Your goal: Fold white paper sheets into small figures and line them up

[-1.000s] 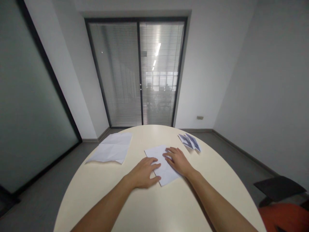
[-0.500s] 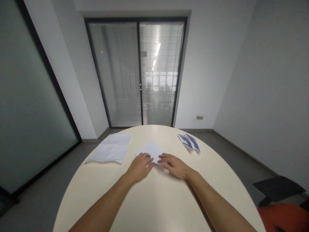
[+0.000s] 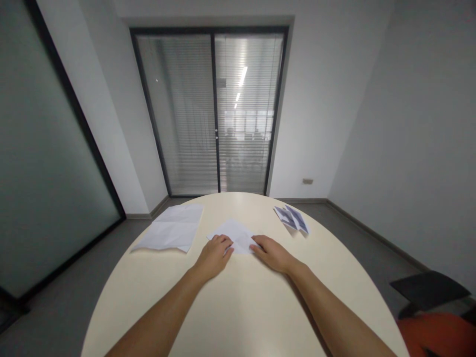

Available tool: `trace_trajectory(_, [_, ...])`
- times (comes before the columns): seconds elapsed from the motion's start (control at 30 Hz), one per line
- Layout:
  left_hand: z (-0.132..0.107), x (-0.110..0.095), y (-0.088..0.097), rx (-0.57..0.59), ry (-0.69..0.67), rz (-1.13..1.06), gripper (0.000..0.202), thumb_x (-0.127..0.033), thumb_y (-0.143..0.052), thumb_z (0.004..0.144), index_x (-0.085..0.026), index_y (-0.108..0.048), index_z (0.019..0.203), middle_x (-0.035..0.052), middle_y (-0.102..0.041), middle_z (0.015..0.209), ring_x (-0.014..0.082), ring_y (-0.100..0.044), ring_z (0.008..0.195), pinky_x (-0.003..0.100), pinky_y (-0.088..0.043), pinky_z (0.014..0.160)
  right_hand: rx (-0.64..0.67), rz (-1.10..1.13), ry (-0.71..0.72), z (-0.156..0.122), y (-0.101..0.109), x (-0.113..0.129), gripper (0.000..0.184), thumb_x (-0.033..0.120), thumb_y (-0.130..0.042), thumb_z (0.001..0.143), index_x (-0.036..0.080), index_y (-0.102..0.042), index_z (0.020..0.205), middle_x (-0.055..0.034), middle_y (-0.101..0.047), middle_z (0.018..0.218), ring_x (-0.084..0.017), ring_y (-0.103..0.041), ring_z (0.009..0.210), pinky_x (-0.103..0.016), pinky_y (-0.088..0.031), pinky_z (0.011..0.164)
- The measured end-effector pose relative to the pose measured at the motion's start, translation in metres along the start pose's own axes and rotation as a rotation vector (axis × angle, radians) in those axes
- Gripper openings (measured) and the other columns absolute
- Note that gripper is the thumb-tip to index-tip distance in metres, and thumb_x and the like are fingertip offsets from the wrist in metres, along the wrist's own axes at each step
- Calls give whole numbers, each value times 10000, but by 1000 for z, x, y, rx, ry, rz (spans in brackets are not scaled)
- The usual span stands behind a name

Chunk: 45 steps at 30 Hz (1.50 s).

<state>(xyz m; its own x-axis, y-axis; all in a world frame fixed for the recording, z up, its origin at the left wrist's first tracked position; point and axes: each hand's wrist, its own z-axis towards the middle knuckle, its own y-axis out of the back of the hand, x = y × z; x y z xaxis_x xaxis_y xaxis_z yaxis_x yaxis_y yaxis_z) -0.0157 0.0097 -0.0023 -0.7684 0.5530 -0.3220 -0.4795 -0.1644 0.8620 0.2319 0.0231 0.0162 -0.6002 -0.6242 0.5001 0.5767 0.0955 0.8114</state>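
A small white folded sheet of paper (image 3: 237, 237) lies on the table between my hands, its far corner pointing away from me. My left hand (image 3: 212, 257) is closed at the paper's left side, fingers curled over the edge and the thumb beside them. At the right edge, my right hand (image 3: 272, 254) grips the paper between its thumb and bent fingers. The undersides of both hands, and the paper edges beneath them, are hidden.
On the round cream table (image 3: 238, 307), a larger creased white sheet (image 3: 171, 227) lies at the left. A folded piece with dark printing (image 3: 292, 219) stands partly raised at the right. An orange and black chair (image 3: 439, 322) is beyond the table's right edge.
My right hand has shifted slightly right, from the paper's near middle to its right edge. My left hand has drawn a little left, and more of the paper shows between them.
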Motion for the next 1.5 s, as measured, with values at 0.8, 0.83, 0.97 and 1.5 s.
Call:
trace_trajectory(0.8, [-1,-2,1,-10,27,-12,334,-231,-492,950,-231,-622,1257,70,-653,1149,233,-562,1088,373,-440,985,-160,-201,-108,3,-4,-12,295,316,-405,998,189,-671,997,-107,-690,983,-240,-602,1029,-351,-450,936])
trace_trajectory(0.83, [-1,-3,1,-5,22,-11,342,-230,-493,952,-240,-622,1268,67,-653,1144,230,-563,1083,369,-443,980,-159,-227,-125,3,-4,-12,288,308,-409,994,188,-671,993,-105,-693,980,-241,-601,1042,-354,-444,955])
trace_trajectory(0.97, [-1,-5,2,8,-3,-7,276,-226,-522,950,-255,-702,1157,50,-657,1090,217,-568,1041,349,-458,948,-179,-336,-157,3,-3,-6,247,256,-457,957,169,-665,1058,-112,-698,1064,-254,-570,1157,-394,-372,1088])
trace_trajectory(1.5, [-1,-6,1,65,-128,-114,266,-249,-556,937,-231,-700,1160,58,-635,1308,210,-554,1222,380,-429,1075,206,-292,-223,0,-22,21,653,495,-250,1017,127,-266,1556,-135,-201,1617,-312,-152,1503,-547,-150,1200])
